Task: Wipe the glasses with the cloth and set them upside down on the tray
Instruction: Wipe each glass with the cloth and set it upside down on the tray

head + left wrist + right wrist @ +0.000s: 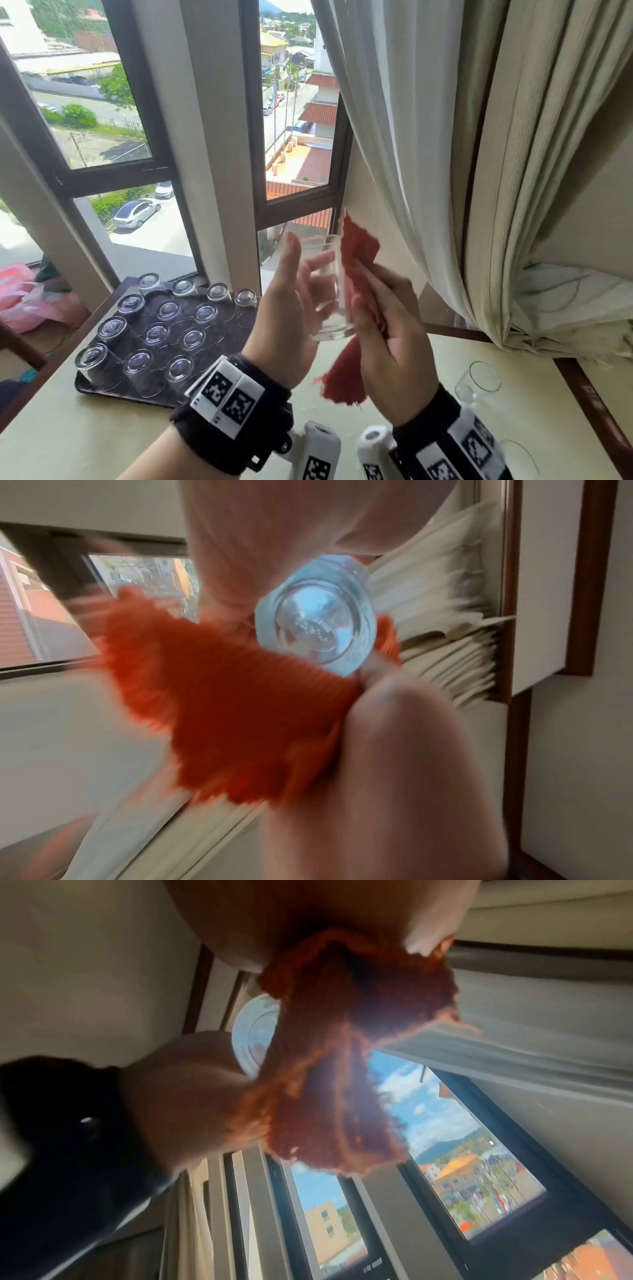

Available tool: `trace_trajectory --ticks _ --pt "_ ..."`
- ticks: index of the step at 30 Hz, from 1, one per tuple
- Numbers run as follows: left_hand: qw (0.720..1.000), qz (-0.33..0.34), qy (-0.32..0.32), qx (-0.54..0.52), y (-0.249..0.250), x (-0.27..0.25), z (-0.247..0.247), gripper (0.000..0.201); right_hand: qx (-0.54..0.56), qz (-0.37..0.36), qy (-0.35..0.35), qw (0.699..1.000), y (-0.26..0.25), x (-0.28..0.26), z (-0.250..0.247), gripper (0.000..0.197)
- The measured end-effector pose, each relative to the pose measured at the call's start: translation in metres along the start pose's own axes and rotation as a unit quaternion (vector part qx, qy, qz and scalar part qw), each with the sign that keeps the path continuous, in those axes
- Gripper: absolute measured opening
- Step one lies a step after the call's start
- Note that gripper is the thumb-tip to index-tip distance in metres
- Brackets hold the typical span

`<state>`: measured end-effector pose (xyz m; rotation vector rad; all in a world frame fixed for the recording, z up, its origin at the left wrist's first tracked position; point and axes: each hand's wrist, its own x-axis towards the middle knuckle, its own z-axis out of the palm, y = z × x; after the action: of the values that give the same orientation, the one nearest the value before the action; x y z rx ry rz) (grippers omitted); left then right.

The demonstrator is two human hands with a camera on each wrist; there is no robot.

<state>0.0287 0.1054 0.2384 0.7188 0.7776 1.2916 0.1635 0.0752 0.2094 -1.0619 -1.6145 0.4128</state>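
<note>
A pale table (102, 428) stands by a dark-framed window (150, 164) (parked cars and rooftops show outside). Cream curtains (513, 171) hang at right; something pink (27, 298) lies far left.

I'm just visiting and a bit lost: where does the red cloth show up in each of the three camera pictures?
Head view: the red cloth is right of centre, gripped by the right hand against the glass.
Left wrist view: the cloth fills the centre, blurred, below and left of the glass's base.
Right wrist view: it hangs bunched through the centre, below the fingers.
Shared landmark: the held glass, touching the cloth in every view.
</note>
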Motion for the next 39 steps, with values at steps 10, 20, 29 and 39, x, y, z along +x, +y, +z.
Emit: trace_trajectory --ticks 10,20,29,39 --pt "0.997 0.014 0.073 -0.017 0.0 0.007 -0.011 0.077 0.001 -0.079 -0.024 0.997 0.008 -0.03 0.008 0.042" --pt "1.0 0.017 0.021 0.01 -0.003 0.012 -0.005 0.044 -0.004 -0.093 -0.019 0.995 -0.012 -0.006 0.0 0.042" --pt "0.998 -0.056 -0.016 0.013 -0.015 0.009 -0.001 0.075 0.007 -0.011 0.036 0.999 -0.002 0.016 0.0 0.043" --pt "1.0 -0.02 -0.003 -0.012 -0.007 0.016 -0.006 0.079 0.004 -0.04 -0.003 0.999 0.01 -0.016 0.001 0.046"
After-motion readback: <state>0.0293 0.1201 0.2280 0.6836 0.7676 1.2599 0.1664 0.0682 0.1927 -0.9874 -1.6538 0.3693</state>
